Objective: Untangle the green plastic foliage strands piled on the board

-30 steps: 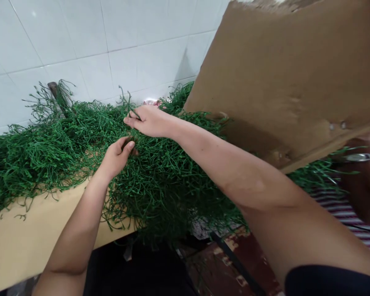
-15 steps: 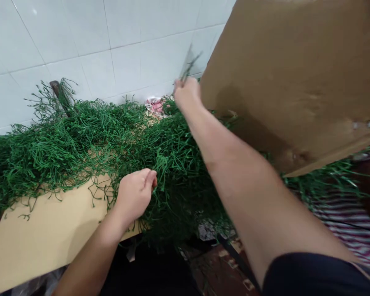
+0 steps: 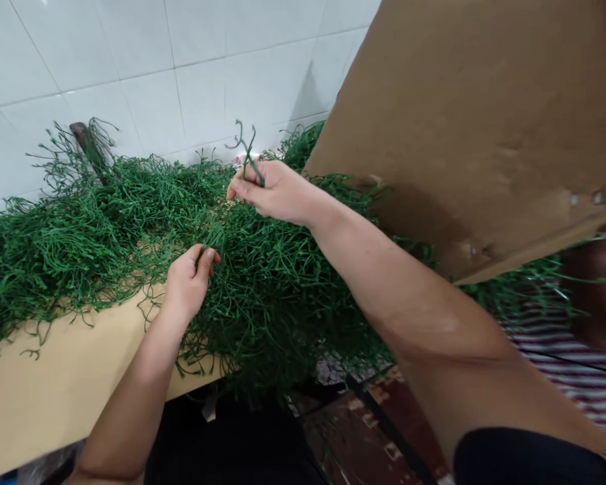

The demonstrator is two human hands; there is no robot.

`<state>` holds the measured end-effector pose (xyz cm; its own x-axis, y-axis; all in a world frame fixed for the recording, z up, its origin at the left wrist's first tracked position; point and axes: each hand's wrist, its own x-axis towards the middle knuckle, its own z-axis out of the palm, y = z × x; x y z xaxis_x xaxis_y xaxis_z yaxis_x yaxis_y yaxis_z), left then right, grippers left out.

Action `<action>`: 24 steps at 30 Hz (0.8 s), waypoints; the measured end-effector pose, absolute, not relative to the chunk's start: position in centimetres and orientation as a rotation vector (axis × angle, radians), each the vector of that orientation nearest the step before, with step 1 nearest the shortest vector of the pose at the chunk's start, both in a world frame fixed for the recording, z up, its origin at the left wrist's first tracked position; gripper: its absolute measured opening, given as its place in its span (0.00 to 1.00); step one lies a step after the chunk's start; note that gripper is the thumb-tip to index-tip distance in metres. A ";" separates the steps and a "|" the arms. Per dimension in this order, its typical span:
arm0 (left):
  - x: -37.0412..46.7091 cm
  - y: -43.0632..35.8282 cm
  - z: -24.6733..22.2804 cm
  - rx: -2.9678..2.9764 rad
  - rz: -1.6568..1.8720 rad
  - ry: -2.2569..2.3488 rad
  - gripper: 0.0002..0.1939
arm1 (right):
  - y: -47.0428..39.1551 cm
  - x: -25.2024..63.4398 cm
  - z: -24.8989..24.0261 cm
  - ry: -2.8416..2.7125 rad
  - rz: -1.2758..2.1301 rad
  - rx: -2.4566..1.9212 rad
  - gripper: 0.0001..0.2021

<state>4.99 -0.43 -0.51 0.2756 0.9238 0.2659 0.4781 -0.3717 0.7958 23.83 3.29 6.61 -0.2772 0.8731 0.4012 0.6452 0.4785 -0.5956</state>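
My right hand (image 3: 275,194) is closed around a few thin green stems (image 3: 250,158) with forked, curled tips, which stick up above the fingers. It hovers over a long heap of green, thread-like plastic-looking sprigs (image 3: 283,263). Lower and to the left, my left hand (image 3: 189,277) is closed at the near side of the heap, with a small tuft of lighter green sprigs (image 3: 215,232) at its fingertips. Part of its grip is hidden by the fingers. Under the sprigs lies a tan board (image 3: 71,384).
A large brown cardboard sheet (image 3: 464,128) leans at the right, with sprigs below its edge. White wall tiles (image 3: 131,60) stand behind the heap. A dark upright stick (image 3: 85,145) rises at the back left. Striped cloth (image 3: 555,364) and part of another person appear at far right.
My right hand has come left and down from near the wall, still with the stems. My left hand has shifted left and slightly up along the heap.
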 end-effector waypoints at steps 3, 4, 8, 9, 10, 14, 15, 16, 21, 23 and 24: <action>5.0 -0.3 -0.1 2.032 1.001 1.274 0.14 | 2.3 23.0 6.1 -2.093 0.521 -1.207 0.13; 5.0 -0.3 0.0 2.058 1.003 1.290 0.13 | 2.2 22.7 5.9 -2.111 0.545 -1.206 0.14; 4.8 -0.4 0.2 2.170 0.966 1.449 0.11 | 2.0 22.0 5.2 -2.162 0.633 -1.151 0.18; 4.7 -0.5 0.2 2.202 0.947 1.498 0.11 | 2.0 22.0 5.1 -2.163 0.666 -1.117 0.19; 4.6 -0.6 0.2 2.235 0.921 1.548 0.11 | 2.1 22.0 4.9 -2.156 0.702 -1.082 0.19; 4.4 -0.9 0.3 2.343 0.788 1.716 0.12 | 2.2 22.0 4.6 -2.111 0.767 -1.018 0.20; 4.4 -1.0 0.4 2.361 0.766 1.730 0.12 | 2.2 21.9 4.6 -2.104 0.748 -1.037 0.19; 4.4 -1.0 0.4 2.374 0.754 1.731 0.12 | 2.2 21.8 4.6 -2.102 0.716 -1.069 0.18; 4.3 -0.9 0.2 2.344 0.813 1.555 0.14 | 2.1 21.2 4.7 -2.120 0.549 -1.177 0.16; 4.2 -0.6 0.1 2.314 0.878 1.401 0.18 | 2.1 21.1 4.8 -2.113 0.542 -1.174 0.16; 4.2 -0.4 0.0 2.300 0.917 1.335 0.20 | 2.1 21.1 4.7 -2.114 0.550 -1.167 0.17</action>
<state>4.18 -0.43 0.00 0.3552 0.8604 0.3656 0.6501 -0.5084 0.5648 21.11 2.07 4.75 -0.3899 0.8559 0.3398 0.5814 0.5150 -0.6299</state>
